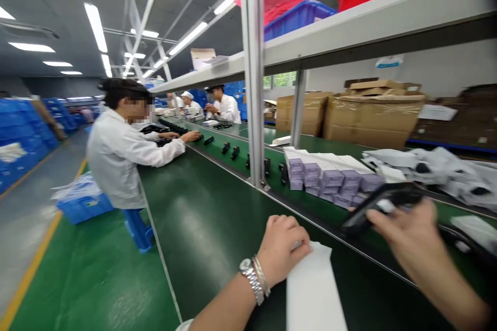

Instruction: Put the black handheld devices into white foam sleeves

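Note:
My left hand (282,251) is curled, its fingers closed on the near end of a flat white sleeve (313,292) that lies on the green bench (202,227). A watch and bracelet are on that wrist. My right hand (407,238) grips a long black device (378,204) and holds it above the bench's inner rail; the hand is smeared by motion. Just beyond the device sit rows of small purple and white boxes (330,176).
A metal post (254,72) rises from the bench ahead. Black parts (235,152) ride the green belt. White bags (435,170) lie at right, cardboard cartons (373,114) behind. A person in white (120,150) works at left, others further back. Blue crates (83,204) stand on the floor.

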Motion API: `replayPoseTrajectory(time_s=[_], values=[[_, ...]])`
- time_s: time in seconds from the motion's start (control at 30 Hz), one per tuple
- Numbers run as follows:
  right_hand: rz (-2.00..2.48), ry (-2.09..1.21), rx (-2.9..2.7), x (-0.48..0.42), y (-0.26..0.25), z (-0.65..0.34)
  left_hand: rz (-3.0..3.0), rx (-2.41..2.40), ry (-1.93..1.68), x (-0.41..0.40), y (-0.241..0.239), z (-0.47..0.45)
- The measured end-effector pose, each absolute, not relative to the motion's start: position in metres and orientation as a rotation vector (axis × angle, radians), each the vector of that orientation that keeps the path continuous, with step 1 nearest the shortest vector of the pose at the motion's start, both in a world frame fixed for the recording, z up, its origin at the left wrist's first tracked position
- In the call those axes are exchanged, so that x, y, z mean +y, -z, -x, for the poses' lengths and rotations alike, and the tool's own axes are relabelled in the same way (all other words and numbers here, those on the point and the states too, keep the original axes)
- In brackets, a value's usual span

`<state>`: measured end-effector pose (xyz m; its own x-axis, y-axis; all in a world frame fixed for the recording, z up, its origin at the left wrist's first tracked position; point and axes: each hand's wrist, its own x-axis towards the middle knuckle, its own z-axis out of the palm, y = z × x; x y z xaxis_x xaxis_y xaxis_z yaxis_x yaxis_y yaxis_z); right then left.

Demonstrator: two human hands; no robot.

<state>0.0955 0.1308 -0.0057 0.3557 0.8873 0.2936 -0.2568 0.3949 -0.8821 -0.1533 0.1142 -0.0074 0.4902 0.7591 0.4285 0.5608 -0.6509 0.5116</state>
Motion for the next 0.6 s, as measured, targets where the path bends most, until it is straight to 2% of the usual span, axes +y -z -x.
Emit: replayPoseTrajectory(time_s=[0.27,0.47,0.6], values=[[0.824,-1.046,-1.069,0.121,0.007,-0.038,-2.312,1.03,-0.953,0.111,-0.005,0.147],[0.894,-0.978,-1.473,0.104,0.016,-0.021,-2.202,0.996,-1.105,0.113,-0.005,0.149],[0.884,-1.474,-1.471,0.098,0.018,-0.013,-2.094,1.115,-1.112,0.123,-0.004,0.146]])
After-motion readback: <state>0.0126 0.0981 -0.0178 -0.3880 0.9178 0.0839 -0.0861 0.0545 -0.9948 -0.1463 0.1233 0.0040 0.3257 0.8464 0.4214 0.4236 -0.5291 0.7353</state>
